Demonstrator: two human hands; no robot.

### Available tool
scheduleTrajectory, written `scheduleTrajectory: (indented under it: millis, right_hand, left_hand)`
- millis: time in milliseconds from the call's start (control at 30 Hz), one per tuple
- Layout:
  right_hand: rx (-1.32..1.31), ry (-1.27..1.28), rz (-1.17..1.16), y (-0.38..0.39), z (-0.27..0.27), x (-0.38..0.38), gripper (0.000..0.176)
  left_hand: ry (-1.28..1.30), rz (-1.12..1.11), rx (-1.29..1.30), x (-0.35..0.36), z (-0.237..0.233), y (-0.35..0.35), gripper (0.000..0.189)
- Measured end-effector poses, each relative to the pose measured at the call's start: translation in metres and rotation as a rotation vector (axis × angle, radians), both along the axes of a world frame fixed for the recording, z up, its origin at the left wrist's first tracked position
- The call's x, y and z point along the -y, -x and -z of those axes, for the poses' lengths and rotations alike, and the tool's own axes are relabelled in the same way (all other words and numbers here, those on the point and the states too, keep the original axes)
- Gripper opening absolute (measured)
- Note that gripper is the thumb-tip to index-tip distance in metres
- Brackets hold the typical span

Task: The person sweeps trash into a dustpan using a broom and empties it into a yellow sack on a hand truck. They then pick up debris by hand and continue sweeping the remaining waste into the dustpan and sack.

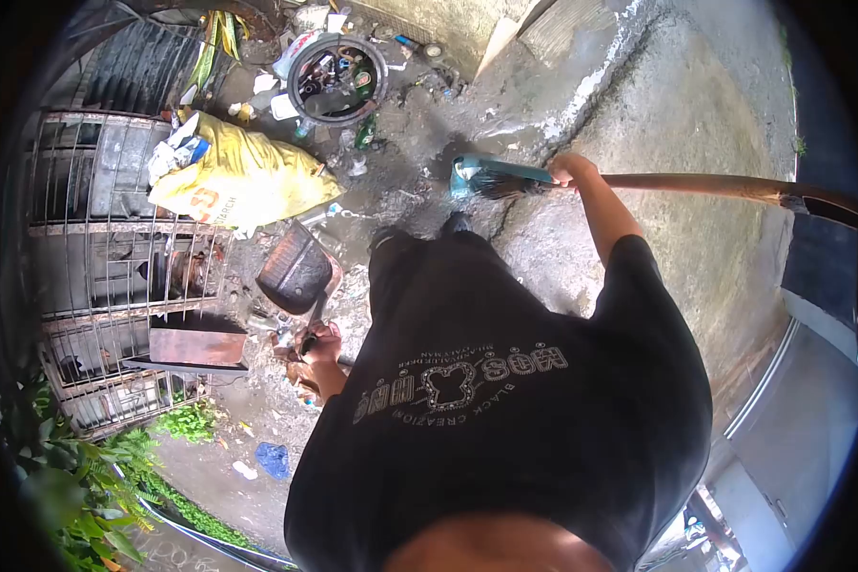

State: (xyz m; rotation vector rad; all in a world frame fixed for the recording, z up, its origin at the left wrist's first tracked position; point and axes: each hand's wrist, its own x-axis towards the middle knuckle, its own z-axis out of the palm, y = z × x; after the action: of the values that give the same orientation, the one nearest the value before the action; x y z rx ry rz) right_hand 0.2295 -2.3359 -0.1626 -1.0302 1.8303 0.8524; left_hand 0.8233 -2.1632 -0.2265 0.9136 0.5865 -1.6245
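Note:
My right hand [574, 170] is closed around a broom, at the base of its long brown stick [705, 185]. The broom's teal head [477, 172] with dark bristles [507, 184] points left, over the wet ground beyond my feet. On the other side, my left hand [322, 344] is closed, its fingers wrapped round what looks like the handle of a dustpan. The blackened, rust-brown dustpan [297, 270] is just beyond that hand. Litter lies on the ground beneath the left hand, partly hidden by it.
A full yellow sack [257, 176] lies at the left. Past it stands a round tub [381, 71] holding bottles and trash, with litter around. Rusty metal grilles [86, 229] line the left edge. A blue crumpled item [272, 460] and green plants [186, 422] are lower left.

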Motion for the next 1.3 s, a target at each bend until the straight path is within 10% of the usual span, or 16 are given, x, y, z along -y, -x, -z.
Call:
scheduleTrajectory:
  millis: [400, 900, 1133, 1300]
  right_hand:
    - [0.029, 0.045, 0.268, 0.123, -0.007, 0.080, 0.024]
    - [-0.056, -0.115, -0.073, 0.214, 0.064, 0.227, 0.018]
    - [0.028, -0.067, -0.639, 0.213, 0.083, 0.263, 0.028]
    - [-0.034, 0.131, -0.433, 0.214, 0.075, 0.252, 0.033]
  left_hand:
    - [0.048, 0.162, -0.130, 0.055, 0.025, 0.090, 0.021]
    - [0.071, 0.041, -0.003, 0.074, -0.006, 0.232, 0.027]
    - [0.222, -0.117, 0.002, 0.030, -0.043, 0.347, 0.025]
    - [0.213, -0.204, 0.011, 0.001, -0.078, 0.403, 0.027]
